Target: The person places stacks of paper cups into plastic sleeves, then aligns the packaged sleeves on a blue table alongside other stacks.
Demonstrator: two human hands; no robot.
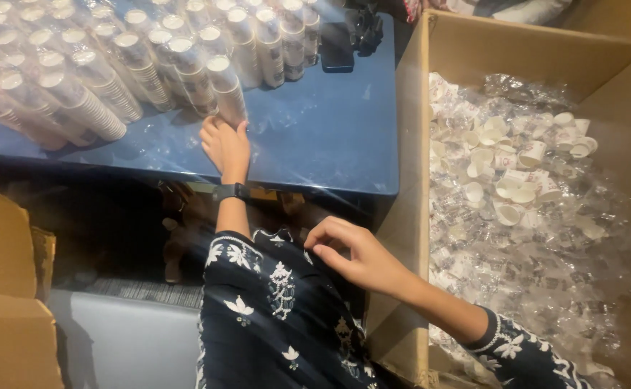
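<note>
My left hand (224,145) reaches onto the dark blue table (315,144) and wraps around the base of a tall stack of paper cups (227,88) in clear wrap. Many more wrapped stacks (85,79) stand in rows behind it. A black band sits on my left wrist. My right hand (358,252) hovers over my lap, fingers curled and pinching at the dark floral cloth of my clothing (272,310), beside the wall of a big cardboard box (409,216). Inside the box lie loose small white cups (510,169) among clear plastic wrappers.
A dark phone (337,47) lies at the table's far edge. Cardboard pieces (6,288) stand at the lower left by a pale floor. The box wall rises close to my right arm.
</note>
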